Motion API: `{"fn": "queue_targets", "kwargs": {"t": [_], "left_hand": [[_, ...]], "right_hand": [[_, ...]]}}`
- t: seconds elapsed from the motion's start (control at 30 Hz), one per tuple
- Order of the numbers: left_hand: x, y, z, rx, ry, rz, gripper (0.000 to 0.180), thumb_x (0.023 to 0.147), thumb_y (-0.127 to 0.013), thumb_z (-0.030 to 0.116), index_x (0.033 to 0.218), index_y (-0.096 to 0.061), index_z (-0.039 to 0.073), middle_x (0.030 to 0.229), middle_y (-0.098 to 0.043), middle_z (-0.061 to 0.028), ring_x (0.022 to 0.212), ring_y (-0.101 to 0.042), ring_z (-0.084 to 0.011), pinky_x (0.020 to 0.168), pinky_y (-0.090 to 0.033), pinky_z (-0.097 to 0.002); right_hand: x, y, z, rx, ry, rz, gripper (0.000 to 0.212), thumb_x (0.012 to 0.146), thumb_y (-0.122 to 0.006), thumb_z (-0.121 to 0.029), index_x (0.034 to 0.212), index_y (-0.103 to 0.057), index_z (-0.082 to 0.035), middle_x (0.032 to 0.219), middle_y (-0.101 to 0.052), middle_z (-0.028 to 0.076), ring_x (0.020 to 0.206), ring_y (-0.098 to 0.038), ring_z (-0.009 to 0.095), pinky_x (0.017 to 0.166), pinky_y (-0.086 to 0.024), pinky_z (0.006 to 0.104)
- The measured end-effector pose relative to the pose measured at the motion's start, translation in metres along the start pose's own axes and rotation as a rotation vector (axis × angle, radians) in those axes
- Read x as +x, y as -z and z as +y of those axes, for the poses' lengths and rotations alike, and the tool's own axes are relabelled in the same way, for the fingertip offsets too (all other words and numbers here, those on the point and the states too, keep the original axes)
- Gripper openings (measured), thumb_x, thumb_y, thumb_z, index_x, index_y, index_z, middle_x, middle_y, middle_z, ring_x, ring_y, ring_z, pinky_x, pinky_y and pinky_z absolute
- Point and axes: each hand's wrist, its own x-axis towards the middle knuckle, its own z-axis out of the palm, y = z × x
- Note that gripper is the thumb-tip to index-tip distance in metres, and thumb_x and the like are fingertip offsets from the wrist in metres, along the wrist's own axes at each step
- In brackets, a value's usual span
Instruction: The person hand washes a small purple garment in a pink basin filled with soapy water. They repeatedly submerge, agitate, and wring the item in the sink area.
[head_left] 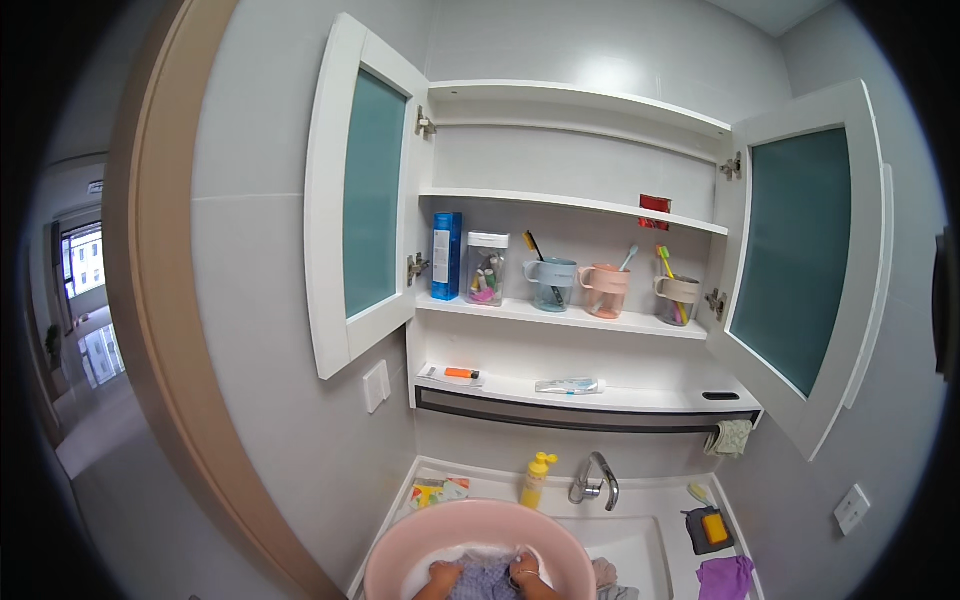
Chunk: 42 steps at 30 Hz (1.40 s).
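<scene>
A pink basin [478, 514] stands at the sink, with whitish, foamy-looking water in it. Inside it lies a wet grey-blue cloth [485, 578], bunched up; its lower part is cut off by the picture's edge. My left hand [443, 577] has its fingers curled on the cloth's left side. On the right side of the same cloth my right hand [525, 569] is closed too, with a thin light band near the wrist. Behind the basin are a yellow pump bottle [536, 480] and a chrome faucet [597, 483].
An open mirror cabinet [570, 315] holds cups with toothbrushes, a blue box [446, 256] and a clear jar [487, 268]. Its doors swing out left and right. A purple cloth [724, 577] and a yellow sponge [714, 528] lie right of the sink [640, 540].
</scene>
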Motion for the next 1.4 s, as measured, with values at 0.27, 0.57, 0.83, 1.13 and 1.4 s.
{"fn": "queue_targets", "kwargs": {"t": [0.27,0.57,0.83,1.13,1.4], "left_hand": [[-0.001,-0.021,0.005,-0.087,-0.005,-0.07,0.032,0.081,-0.056,0.028,0.1,-0.055,0.002,0.095,-0.058,-0.0096,0.087,-0.054,-0.019,0.071,-0.045,-0.0337],[0.0,-0.034,-0.003,-0.107,0.001,-0.119,0.032,0.083,-0.053,0.03,0.1,-0.055,0.004,0.095,-0.058,-0.0094,0.089,-0.054,-0.0202,0.073,-0.045,-0.0343],[-0.006,-0.025,-0.001,-0.115,-0.019,-0.093,0.033,0.084,-0.05,0.033,0.1,-0.055,0.005,0.096,-0.058,-0.0093,0.09,-0.054,-0.0213,0.075,-0.045,-0.0348],[-0.003,-0.006,0.008,-0.109,-0.012,-0.12,0.034,0.085,-0.046,0.035,0.1,-0.055,0.006,0.096,-0.059,-0.0092,0.091,-0.054,-0.0225,0.076,-0.045,-0.0354],[-0.006,-0.014,0.019,-0.144,-0.03,-0.134,0.035,0.086,-0.043,0.038,0.1,-0.055,0.007,0.096,-0.059,-0.009,0.092,-0.053,-0.0236,0.078,-0.045,-0.0359]], "right_hand": [[-0.111,0.045,-0.183,-0.044,0.419,0.02,0.041,0.081,-0.048,-0.043,0.085,-0.062,-0.004,0.074,-0.061,0.02,0.069,-0.059,0.037,0.065,-0.048,0.0406],[-0.07,0.049,-0.15,-0.348,0.365,0.178,0.038,0.085,-0.044,-0.039,0.075,-0.062,-0.007,0.069,-0.061,0.018,0.059,-0.058,0.036,0.055,-0.046,0.0469],[0.0,0.066,-0.074,-0.291,0.034,0.253,0.039,0.081,-0.048,-0.044,0.08,-0.064,-0.009,0.071,-0.063,0.015,0.064,-0.059,0.031,0.063,-0.047,0.0401],[-0.039,0.036,-0.055,0.019,0.192,0.108,0.029,0.083,-0.044,-0.03,0.083,-0.061,-0.006,0.079,-0.061,0.016,0.076,-0.057,0.027,0.067,-0.047,0.0373],[0.009,0.035,-0.069,-0.097,0.125,0.179,0.022,0.084,-0.041,-0.017,0.086,-0.058,-0.003,0.086,-0.059,0.018,0.087,-0.055,0.024,0.071,-0.046,0.0347]]}}
